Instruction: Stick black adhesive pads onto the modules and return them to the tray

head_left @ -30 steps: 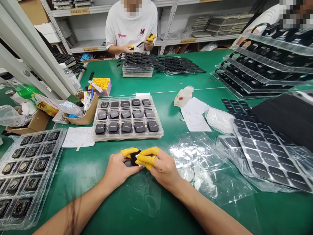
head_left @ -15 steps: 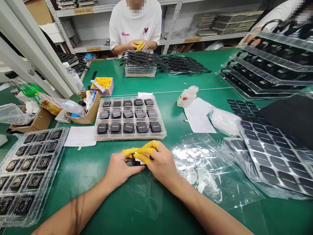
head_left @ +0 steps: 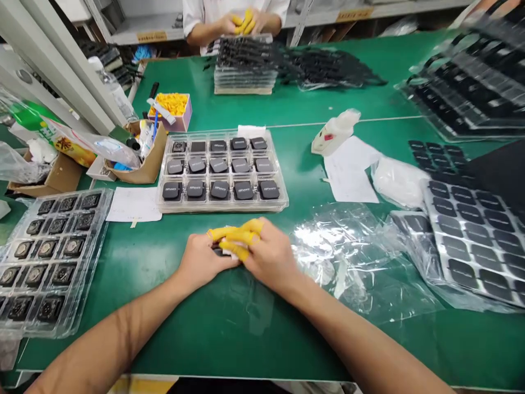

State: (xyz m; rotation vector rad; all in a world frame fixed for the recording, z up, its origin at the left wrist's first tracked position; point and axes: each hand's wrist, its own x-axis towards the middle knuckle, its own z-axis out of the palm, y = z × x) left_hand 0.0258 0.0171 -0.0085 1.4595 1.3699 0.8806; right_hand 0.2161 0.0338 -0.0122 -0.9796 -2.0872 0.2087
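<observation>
Over the table's middle, my left hand (head_left: 202, 257) is closed around a small dark piece, a smartwatch body as far as it shows. My right hand (head_left: 268, 254) is closed too, its yellow-cotted fingers pressing a small white wipe (head_left: 234, 251) against that piece. Fingers hide most of both. Just beyond them lies a clear tray (head_left: 223, 208) of watch bodies, most with dark square covers bearing pale print. Another clear tray (head_left: 77, 306) at the left holds several bare watch bodies (head_left: 49, 309).
Right of my hands are crumpled clear film (head_left: 348, 257) and sheets of dark square stickers (head_left: 463, 241). A white bottle (head_left: 336, 131) stands on paper. Back left are a box of yellow finger cots (head_left: 170, 104) and a cardboard box (head_left: 143, 167). A co-worker's hands (head_left: 241, 23) work across the table.
The view has tilted down, so the table's near edge shows. My hands stay together on the small piece, which is now more covered by my fingers.
</observation>
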